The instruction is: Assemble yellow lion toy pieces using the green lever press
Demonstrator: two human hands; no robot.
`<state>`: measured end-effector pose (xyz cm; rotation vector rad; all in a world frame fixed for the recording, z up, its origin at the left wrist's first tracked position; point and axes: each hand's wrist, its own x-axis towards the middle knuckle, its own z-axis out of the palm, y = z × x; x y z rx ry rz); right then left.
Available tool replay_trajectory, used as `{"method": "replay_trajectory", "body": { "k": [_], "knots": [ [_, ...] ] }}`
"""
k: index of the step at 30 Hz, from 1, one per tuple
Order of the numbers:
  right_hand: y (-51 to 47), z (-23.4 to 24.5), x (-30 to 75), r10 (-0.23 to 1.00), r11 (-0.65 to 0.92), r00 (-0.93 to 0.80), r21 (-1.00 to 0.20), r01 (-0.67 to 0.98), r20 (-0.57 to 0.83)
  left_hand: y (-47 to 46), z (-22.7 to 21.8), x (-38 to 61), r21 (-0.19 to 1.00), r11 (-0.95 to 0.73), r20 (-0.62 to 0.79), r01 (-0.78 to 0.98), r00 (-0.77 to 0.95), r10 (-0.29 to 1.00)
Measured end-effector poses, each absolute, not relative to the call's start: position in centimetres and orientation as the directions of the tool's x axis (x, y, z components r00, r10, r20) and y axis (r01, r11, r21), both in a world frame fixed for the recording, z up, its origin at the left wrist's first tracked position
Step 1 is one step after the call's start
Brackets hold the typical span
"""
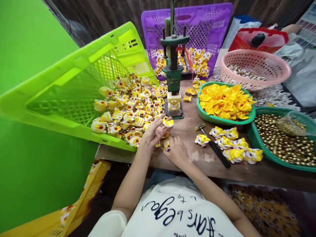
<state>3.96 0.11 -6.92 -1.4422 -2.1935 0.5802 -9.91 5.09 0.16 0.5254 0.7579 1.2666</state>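
Observation:
My left hand holds a small yellow-and-white plastic piece at its fingertips, just in front of the press. Beside it, lower on the table, my right hand has its fingers curled at another yellow-and-white piece, partly covered by them. The green hand press stands upright behind both hands, with a pale block on its base. To my left, finished-looking pieces with red spots pile out of a tilted lime-green crate.
Right of my hands lie a hammer and several yellow-and-white pieces. Farther right are a green basin of yellow parts, a basin of gold beads and a pink basket. A purple crate stands behind the press.

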Motion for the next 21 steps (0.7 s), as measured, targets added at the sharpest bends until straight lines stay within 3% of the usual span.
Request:
{"method": "replay_trajectory", "body": {
  "k": [3,6,8,10,12,14,17,19,21],
  "knots": [
    [0.3,-7.0,5.2,0.951,0.306,-0.249,-0.691,0.655,0.185,4.4,-0.4,-9.7,0.671,0.280,-0.263,-0.686,0.133,0.956],
    [-0.1,-5.3,7.2,0.974,0.224,-0.143,-0.840,0.493,0.176,4.3,-1.2,-8.6,0.737,0.250,-0.259,-0.628,0.079,0.963],
    [-0.7,-3.7,8.4,0.992,0.090,-0.117,-0.948,0.305,0.056,4.5,-2.0,-7.3,0.802,0.236,-0.254,-0.549,0.044,0.966],
    [-1.3,-2.4,9.4,0.974,-0.161,-0.159,-0.986,0.032,-0.164,4.8,-2.9,-5.7,0.858,0.245,-0.254,-0.452,0.041,0.966],
    [-2.1,-1.2,10.4,0.901,-0.400,-0.282,-0.882,-0.248,-0.329,4.9,-3.8,-4.2,0.941,0.202,-0.200,-0.272,0.033,0.979],
    [-2.9,-0.4,11.4,0.835,-0.531,-0.419,-0.723,-0.443,-0.357,4.9,-4.5,-3.1,0.998,0.055,-0.057,0.043,0.031,0.998],
    [-4.3,0.4,12.9,0.791,-0.598,-0.521,-0.583,-0.550,-0.320,4.7,-5.4,-2.5,0.841,-0.181,0.117,0.510,0.154,0.981],
    [-5.2,0.3,13.8,0.798,-0.594,-0.511,-0.565,-0.573,-0.321,5.3,-5.6,-2.2,0.732,-0.258,0.138,0.631,0.234,0.962],
    [-5.9,0.0,14.7,0.815,-0.576,-0.480,-0.555,-0.600,-0.326,7.1,-5.2,-1.5,0.754,-0.268,0.152,0.600,0.237,0.960]
  ]
}}
